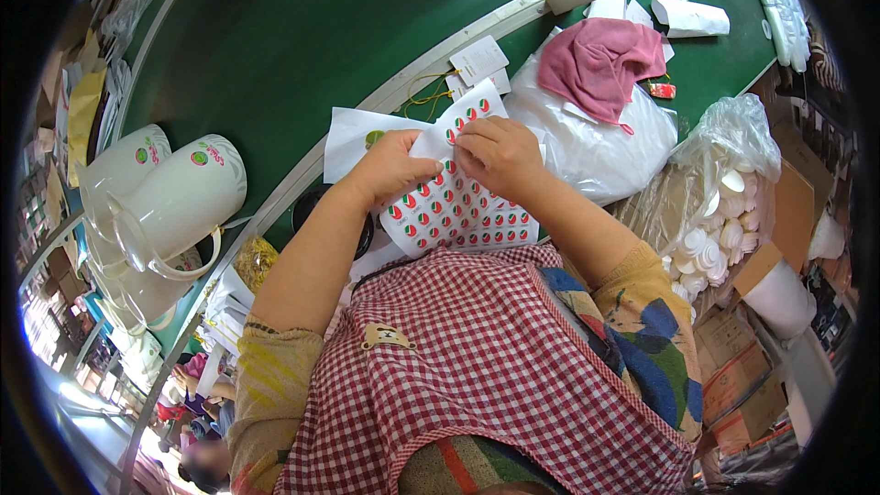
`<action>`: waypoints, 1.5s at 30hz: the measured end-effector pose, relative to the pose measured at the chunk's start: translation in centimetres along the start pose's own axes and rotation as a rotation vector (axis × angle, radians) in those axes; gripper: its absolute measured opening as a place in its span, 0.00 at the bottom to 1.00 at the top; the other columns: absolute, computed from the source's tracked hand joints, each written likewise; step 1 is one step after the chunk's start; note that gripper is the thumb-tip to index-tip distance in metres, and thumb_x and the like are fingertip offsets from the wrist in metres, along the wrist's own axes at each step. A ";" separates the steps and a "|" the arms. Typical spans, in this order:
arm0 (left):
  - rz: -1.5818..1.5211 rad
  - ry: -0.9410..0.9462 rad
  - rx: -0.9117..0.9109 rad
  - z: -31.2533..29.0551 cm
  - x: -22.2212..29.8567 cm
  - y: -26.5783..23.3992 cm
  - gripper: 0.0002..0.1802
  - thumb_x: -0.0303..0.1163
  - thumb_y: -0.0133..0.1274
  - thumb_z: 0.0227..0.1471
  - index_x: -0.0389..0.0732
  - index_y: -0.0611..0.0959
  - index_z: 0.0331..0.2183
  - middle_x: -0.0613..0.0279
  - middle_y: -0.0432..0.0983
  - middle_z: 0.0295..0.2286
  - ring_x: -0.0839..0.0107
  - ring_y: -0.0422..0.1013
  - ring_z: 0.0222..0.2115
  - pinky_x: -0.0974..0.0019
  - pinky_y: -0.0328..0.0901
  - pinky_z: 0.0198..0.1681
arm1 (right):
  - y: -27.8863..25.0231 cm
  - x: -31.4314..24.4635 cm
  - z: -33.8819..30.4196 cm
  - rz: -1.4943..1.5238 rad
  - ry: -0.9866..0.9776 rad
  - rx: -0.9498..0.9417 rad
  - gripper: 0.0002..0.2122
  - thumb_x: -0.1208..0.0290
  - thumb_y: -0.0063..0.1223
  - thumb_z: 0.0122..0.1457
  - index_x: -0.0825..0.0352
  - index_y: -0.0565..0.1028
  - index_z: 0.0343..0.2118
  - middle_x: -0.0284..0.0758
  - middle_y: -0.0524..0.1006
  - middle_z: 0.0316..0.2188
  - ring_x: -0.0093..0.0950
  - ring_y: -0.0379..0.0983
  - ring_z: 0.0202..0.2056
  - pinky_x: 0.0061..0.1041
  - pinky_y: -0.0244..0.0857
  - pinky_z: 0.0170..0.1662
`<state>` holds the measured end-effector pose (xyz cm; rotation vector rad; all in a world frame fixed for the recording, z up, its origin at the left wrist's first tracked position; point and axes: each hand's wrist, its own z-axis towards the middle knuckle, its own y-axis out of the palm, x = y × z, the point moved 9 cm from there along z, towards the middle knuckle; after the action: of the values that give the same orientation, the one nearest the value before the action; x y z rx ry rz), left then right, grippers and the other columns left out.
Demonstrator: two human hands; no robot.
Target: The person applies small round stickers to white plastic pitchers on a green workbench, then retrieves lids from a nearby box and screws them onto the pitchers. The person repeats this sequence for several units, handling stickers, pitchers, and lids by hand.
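Observation:
A white sticker sheet (431, 211) with rows of round red and green stickers is bent in front of my apron. My left hand (396, 165) grips its left edge, thumb on top. On the sheet's upper part, the curled fingers of my right hand (500, 154) pinch it among the stickers; the fingertips are partly hidden, so I cannot tell if a sticker is between them. Behind my left hand lies a white paper (346, 148). White tags with yellow cords (480, 60) rest just beyond the sheet.
White pitchers (197, 188) stand on the green conveyor (302, 27) to the left. A pink cloth (600, 64) lies on a white plastic bag (596, 160) at the right. Nearer, a clear bag holds white lids (710, 247). Cardboard boxes (742, 367) stand at the lower right.

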<state>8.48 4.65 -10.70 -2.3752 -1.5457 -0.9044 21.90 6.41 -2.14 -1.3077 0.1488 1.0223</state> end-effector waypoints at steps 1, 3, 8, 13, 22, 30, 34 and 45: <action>0.058 0.006 0.012 -0.1 0.5 -0.2 0.14 0.24 0.58 0.45 0.36 0.81 0.38 0.66 0.78 0.28 0.77 0.72 0.26 0.71 0.69 0.33 | -0.2 0.0 0.3 -0.027 -0.031 -0.009 0.05 0.75 0.61 0.42 0.64 0.76 0.25 0.31 0.77 0.29 0.31 0.75 0.29 0.29 0.69 0.30; 0.153 0.010 0.028 0.1 1.0 -0.7 0.15 0.24 0.58 0.43 0.36 0.81 0.38 0.65 0.78 0.28 0.77 0.73 0.25 0.71 0.69 0.32 | -0.1 -0.4 1.3 -0.065 -0.103 -0.068 0.05 0.75 0.60 0.43 0.63 0.76 0.24 0.32 0.77 0.29 0.31 0.75 0.29 0.28 0.69 0.31; 0.446 -0.064 -0.026 0.0 2.5 -1.8 0.22 0.28 0.61 0.41 0.36 0.79 0.42 0.58 0.79 0.31 0.74 0.76 0.30 0.68 0.70 0.35 | -0.7 1.2 4.3 0.035 -0.050 -0.237 0.04 0.71 0.57 0.45 0.65 0.76 0.23 0.33 0.75 0.27 0.33 0.74 0.28 0.30 0.67 0.31; 0.865 0.459 0.473 -6.8 6.7 -4.5 0.35 0.32 0.63 0.38 0.41 0.73 0.52 0.53 0.72 0.48 0.57 0.68 0.51 0.55 0.60 0.56 | -3.8 3.2 6.2 0.223 0.173 -0.146 0.04 0.75 0.54 0.48 0.69 0.76 0.25 0.37 0.75 0.26 0.36 0.74 0.28 0.30 0.67 0.32; 1.833 0.092 0.966 -29.7 -2.0 -17.9 0.14 0.27 0.53 0.45 0.50 0.78 0.37 0.67 0.59 0.60 0.63 0.50 0.64 0.38 0.38 0.62 | -1.4 1.9 3.6 0.526 0.288 -0.211 0.02 0.80 0.55 0.50 0.71 0.75 0.27 0.35 0.76 0.26 0.27 0.72 0.28 0.24 0.65 0.32; 1.824 0.756 0.854 -31.1 6.1 -22.2 0.11 0.19 0.50 0.41 0.43 0.80 0.30 0.61 0.77 0.43 0.57 0.68 0.52 0.42 0.50 0.62 | -0.3 -3.6 8.6 0.560 0.173 -0.284 0.02 0.80 0.55 0.49 0.72 0.76 0.27 0.38 0.77 0.28 0.29 0.74 0.31 0.25 0.67 0.35; 1.294 0.822 0.988 -29.7 15.0 -26.5 0.15 0.14 0.46 0.34 0.39 0.79 0.29 0.53 0.77 0.32 0.55 0.73 0.36 0.60 0.67 0.42 | -1.9 -5.9 11.2 0.666 0.047 -0.230 0.03 0.84 0.51 0.50 0.72 0.74 0.28 0.40 0.77 0.31 0.28 0.73 0.33 0.24 0.66 0.37; 0.737 0.594 0.601 -13.3 18.7 -24.4 0.06 0.18 0.50 0.44 0.39 0.72 0.21 0.60 0.63 0.19 0.67 0.58 0.23 0.68 0.59 0.29 | 0.7 -7.9 16.8 0.855 0.257 -0.524 0.05 0.76 0.47 0.60 0.70 0.70 0.36 0.47 0.75 0.48 0.32 0.73 0.46 0.29 0.65 0.50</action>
<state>-12.91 24.19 6.19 -1.7654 -0.5292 -0.7202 9.48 16.27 7.49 -1.9160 0.7195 1.6768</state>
